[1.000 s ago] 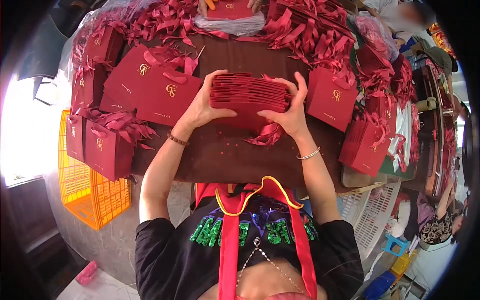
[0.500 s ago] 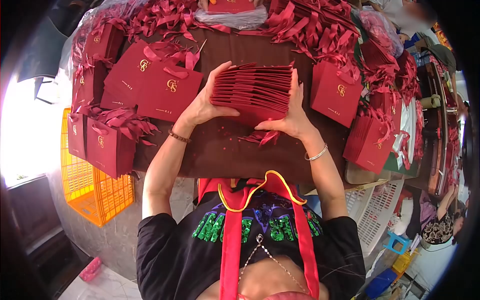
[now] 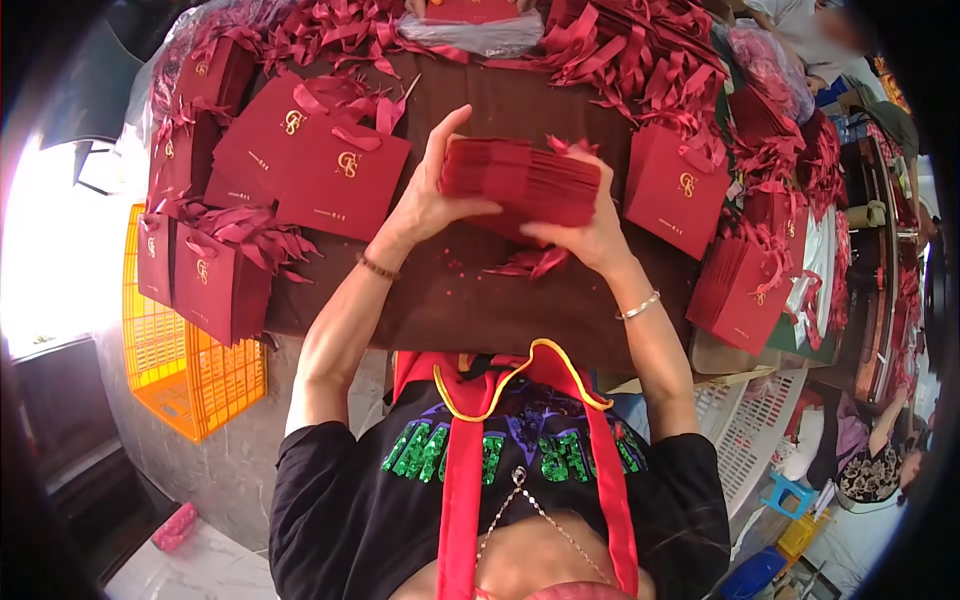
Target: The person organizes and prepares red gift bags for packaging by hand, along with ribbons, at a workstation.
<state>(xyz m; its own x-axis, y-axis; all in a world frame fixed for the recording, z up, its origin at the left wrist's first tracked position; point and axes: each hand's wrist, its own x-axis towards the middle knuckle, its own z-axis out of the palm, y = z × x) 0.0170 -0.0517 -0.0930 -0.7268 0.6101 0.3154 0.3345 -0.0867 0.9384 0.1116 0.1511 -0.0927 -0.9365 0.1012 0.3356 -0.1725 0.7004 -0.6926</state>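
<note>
Standing at the left edge of a table covered in dark brown cloth [image 3: 480, 325] is a bundle of dark red paper bags [image 3: 208, 290], near an orange plastic lattice basket [image 3: 222, 395]. Farther in lie flat, wide red bags with gold letters [image 3: 345, 185]. Next comes the person's left hand [image 3: 432, 195], its forearm angling up and inward, a brown beaded bracelet [image 3: 378, 266] at the wrist. Its thumb runs rightward along the near side while the index finger points up past the far edge, the palm cupping the left end of a thick stack of folded dark red paper [image 3: 520, 180]. That stack sits between both palms, over the table's middle; motion blurs its layers. Crimson satin ribbons [image 3: 537, 263] trail just below it. The right hand [image 3: 592, 238] grips the right end, thumb pointing left, the other fingers mostly hidden by the stack and blurred. Its forearm leans inward, wearing a silver bangle [image 3: 640, 305]. Beyond rests a gold-lettered red bag [image 3: 675, 205], well apart from the fingers.
</note>
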